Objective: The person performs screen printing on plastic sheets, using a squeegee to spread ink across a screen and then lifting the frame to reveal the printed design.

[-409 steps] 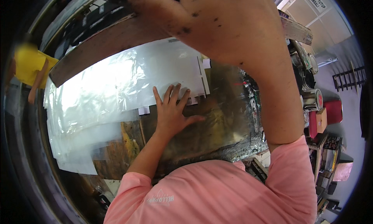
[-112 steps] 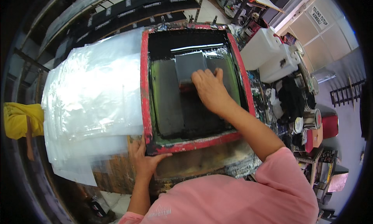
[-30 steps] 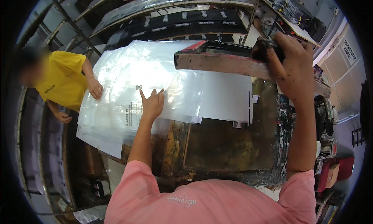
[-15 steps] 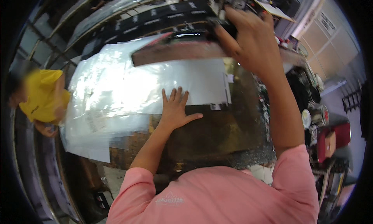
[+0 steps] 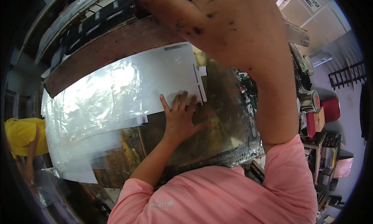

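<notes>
- Far left: a co-worker in a yellow shirt (image 5: 25, 135), standing lower in the view than a moment ago; blurred clear plastic (image 5: 49, 193) now shows near the arm.
- Left: glossy stacked film (image 5: 83, 103), spread over the surface (image 5: 208, 144).
- Left to centre, above: wooden frame (image 5: 103, 55), tilted up; its near bar looks larger and closer than before, crossing over the far part of the film and leaving the nearer part uncovered.
- Centre: white sheet (image 5: 167, 74), flat on the surface, a white tab (image 5: 203, 71) beside its right edge.
- Centre, nearer: left hand (image 5: 179, 117), shifted from the film pile to the sheet's near edge; grip apart, fingers spread, holding nothing. The sheet is thus exposed and within reach, probably being steadied.
- Right of centre, above: right hand (image 5: 233, 33), ink-spotted, risen close to the camera; fingers run out of view, so whether its grip is clamped cannot be told.
- Right: metal can (image 5: 310, 101), well apart.
</notes>
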Motion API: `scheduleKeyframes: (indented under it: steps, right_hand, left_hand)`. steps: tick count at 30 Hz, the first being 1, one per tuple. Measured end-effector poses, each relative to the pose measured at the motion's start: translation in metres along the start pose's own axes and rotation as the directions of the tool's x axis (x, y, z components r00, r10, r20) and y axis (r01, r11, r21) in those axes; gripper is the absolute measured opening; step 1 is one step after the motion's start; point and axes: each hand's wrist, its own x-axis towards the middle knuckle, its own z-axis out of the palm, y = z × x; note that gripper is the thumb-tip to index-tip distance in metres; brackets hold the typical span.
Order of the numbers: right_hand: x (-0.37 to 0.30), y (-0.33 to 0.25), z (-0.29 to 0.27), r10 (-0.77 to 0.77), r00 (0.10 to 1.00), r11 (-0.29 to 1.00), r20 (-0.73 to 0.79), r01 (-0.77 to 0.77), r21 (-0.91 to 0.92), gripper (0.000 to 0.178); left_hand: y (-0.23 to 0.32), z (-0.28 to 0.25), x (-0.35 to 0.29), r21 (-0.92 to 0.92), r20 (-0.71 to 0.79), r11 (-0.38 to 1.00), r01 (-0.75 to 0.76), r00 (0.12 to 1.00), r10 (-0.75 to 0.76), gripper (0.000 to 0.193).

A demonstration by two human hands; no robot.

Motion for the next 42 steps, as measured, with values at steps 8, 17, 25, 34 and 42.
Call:
scheduleKeyframes:
  steps: [8,17,25,34,42]
  right_hand:
    - [0.005,-0.012,-0.003,0.058,0.998,0.998,0.018,-0.058,-0.011,0.057]
    - [-0.048,-0.008,0.029,-0.070,0.997,0.997,0.017,0.071,-0.030,0.052]
    - [-0.116,0.023,0.176,-0.091,0.946,0.994,0.310,0.068,0.083,0.057]
    - [-0.033,0.081,0.333,-0.084,0.993,0.987,0.087,0.095,-0.130,0.040]
    - [-0.070,0.046,0.300,-0.061,0.978,0.983,0.200,0.094,-0.160,0.021]
  left_hand:
    - [0.000,-0.003,-0.005,0.004,-0.137,0.998,-0.068,0.988,0.068,0.106]
    - [-0.070,-0.142,-0.045,-0.973,-0.228,0.163,-0.162,0.780,-0.583,0.104]
    - [-0.069,-0.079,-0.129,-0.505,-0.273,0.770,0.390,0.774,-0.571,0.110]
    - [-0.086,-0.053,-0.137,-0.229,-0.213,0.850,0.474,0.828,-0.518,0.113]
    - [-0.081,-0.055,-0.138,-0.229,-0.152,0.813,0.536,0.805,-0.574,0.111]
